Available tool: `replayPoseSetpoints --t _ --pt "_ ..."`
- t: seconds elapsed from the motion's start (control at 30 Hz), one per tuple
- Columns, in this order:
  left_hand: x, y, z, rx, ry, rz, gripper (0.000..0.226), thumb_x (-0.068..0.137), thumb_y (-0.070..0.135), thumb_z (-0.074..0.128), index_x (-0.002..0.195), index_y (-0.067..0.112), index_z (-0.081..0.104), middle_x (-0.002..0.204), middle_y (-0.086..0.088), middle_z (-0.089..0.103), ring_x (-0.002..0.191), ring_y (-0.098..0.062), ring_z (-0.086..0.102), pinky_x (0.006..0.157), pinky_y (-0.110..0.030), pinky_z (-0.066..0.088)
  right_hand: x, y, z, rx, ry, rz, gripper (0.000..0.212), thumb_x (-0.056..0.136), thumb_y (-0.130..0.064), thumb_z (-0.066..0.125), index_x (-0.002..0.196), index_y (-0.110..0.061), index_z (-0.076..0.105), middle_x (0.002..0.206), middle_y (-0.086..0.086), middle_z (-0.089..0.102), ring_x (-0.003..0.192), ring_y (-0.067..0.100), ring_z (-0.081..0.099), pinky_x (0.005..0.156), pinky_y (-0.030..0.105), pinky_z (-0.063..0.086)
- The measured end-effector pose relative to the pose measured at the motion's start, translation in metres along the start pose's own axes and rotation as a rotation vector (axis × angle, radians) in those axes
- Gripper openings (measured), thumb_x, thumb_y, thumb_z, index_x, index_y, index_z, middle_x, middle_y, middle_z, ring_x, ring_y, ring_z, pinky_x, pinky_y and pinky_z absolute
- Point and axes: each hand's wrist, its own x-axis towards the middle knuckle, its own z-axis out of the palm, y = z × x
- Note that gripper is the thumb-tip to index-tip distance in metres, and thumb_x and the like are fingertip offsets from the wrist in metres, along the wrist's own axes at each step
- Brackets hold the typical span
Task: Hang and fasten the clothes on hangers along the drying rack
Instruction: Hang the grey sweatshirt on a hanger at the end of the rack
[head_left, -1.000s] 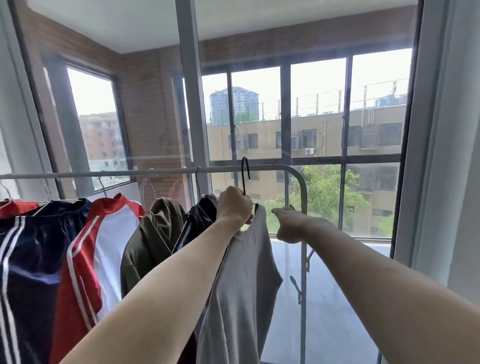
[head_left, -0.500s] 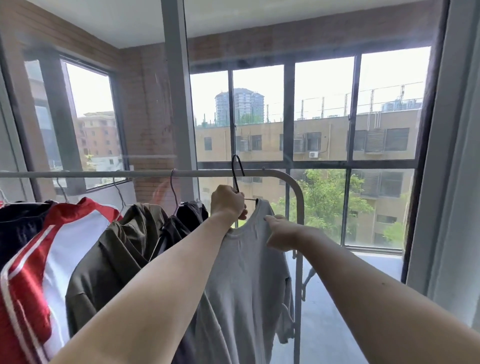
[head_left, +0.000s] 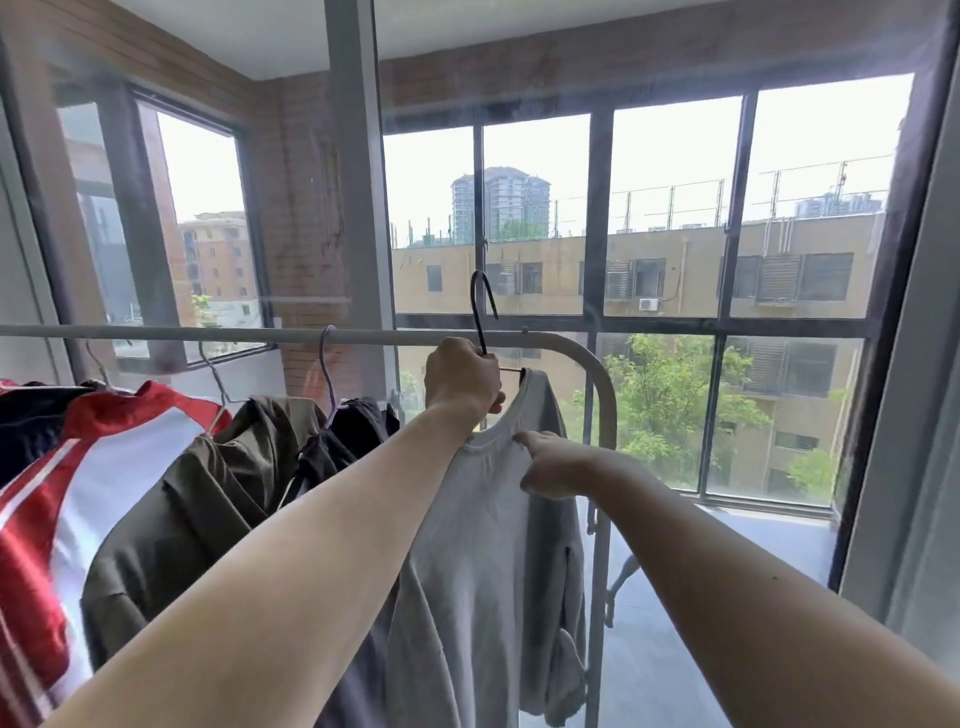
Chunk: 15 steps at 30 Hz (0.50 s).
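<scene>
Glassed-in balcony, big windows (head_left: 665, 218) behind with apartment blocks and trees outside, brick wall at the corner. White drying rack (head_left: 208, 332) rail runs across mid-frame and bends down into a post at its right end.

Left hand (head_left: 461, 376) is fisted tight around the neck of a dark hanger (head_left: 483, 312), right below the rail near the bend. Hook sticks up above the rail, looks not seated on it. Grey shirt (head_left: 483, 561) is on that hanger, hanging down in front of the rack post, collar just under the left fist.

Right hand (head_left: 553, 467) is at the shirt's collar/shoulder, just below the rail's bend, fingers curled into the fabric with the thumb on the collar edge, pinching the cloth.

Left of the grey shirt along the rail: black garment (head_left: 353, 436) on a purple hanger (head_left: 326, 364), then an olive jacket (head_left: 197, 509), then a red and white jersey (head_left: 78, 493), and a dark item at the far left edge, partly cut off.
</scene>
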Motion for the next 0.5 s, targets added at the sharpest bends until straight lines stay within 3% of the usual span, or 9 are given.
replayPoseSetpoints --t 0.07,0.13,0.2,0.27,0.4,0.47,0.5 --pt "0.002 -0.002 0.001 0.013 0.012 -0.016 0.025 0.096 0.009 0.059 0.073 0.004 0.064 0.071 -0.018 0.072 0.053 -0.028 0.071 0.056 -0.044 0.062 0.005 0.001 -0.001 0.017 0.002 -0.006 0.079 0.085 -0.003 0.044 0.155 -0.023 0.012 0.161 0.003 0.015 0.142 0.031 0.030 0.103 0.041 0.044" --pt "0.004 -0.009 0.003 0.019 0.023 -0.046 0.025 0.095 0.007 0.060 0.071 0.001 0.064 0.069 -0.019 0.071 0.052 -0.030 0.071 0.055 -0.046 0.062 0.009 0.002 -0.001 0.024 0.005 0.006 0.071 0.086 -0.002 0.042 0.152 -0.013 0.019 0.153 0.007 0.027 0.130 0.029 0.043 0.096 0.038 0.048" --pt "0.006 -0.017 0.007 0.014 0.024 -0.083 0.021 0.093 0.006 0.062 0.075 -0.003 0.065 0.066 -0.020 0.071 0.052 -0.032 0.071 0.055 -0.048 0.062 0.014 0.005 0.002 0.010 0.001 0.017 0.057 0.088 -0.004 0.043 0.143 -0.007 0.029 0.123 0.009 0.044 0.105 0.022 0.052 0.079 0.032 0.046" --pt "0.008 -0.025 0.011 0.035 0.018 -0.110 0.017 0.093 0.007 0.062 0.080 -0.005 0.066 0.066 -0.020 0.071 0.053 -0.032 0.072 0.056 -0.048 0.062 0.017 0.006 0.004 -0.015 0.000 0.018 0.047 0.089 -0.006 0.044 0.135 -0.005 0.035 0.094 0.000 0.041 0.094 0.022 0.050 0.066 0.030 0.038" --pt "0.010 -0.041 0.023 0.110 0.008 -0.114 0.012 0.089 0.008 0.064 0.081 -0.001 0.067 0.066 -0.017 0.072 0.057 -0.033 0.072 0.057 -0.046 0.062 0.023 0.006 0.013 -0.001 -0.019 0.027 0.045 0.090 -0.009 0.044 0.135 -0.006 0.038 0.096 -0.001 0.043 0.092 0.019 0.041 0.079 0.031 0.036" --pt "0.012 -0.048 0.027 0.128 0.017 -0.120 0.011 0.088 0.008 0.064 0.082 -0.001 0.068 0.065 -0.017 0.071 0.057 -0.033 0.072 0.055 -0.046 0.062 0.022 0.005 0.015 0.008 -0.034 0.048 0.044 0.090 -0.008 0.042 0.133 -0.006 0.037 0.090 -0.004 0.041 0.086 0.013 0.042 0.076 0.028 0.035" --pt "0.011 -0.048 0.028 0.123 0.020 -0.119 0.013 0.087 0.007 0.063 0.079 -0.001 0.068 0.065 -0.018 0.071 0.056 -0.034 0.072 0.055 -0.046 0.062 0.023 0.006 0.018 0.010 -0.049 0.053 0.047 0.089 -0.006 0.040 0.135 -0.007 0.034 0.098 -0.001 0.045 0.088 0.012 0.044 0.075 0.026 0.034"
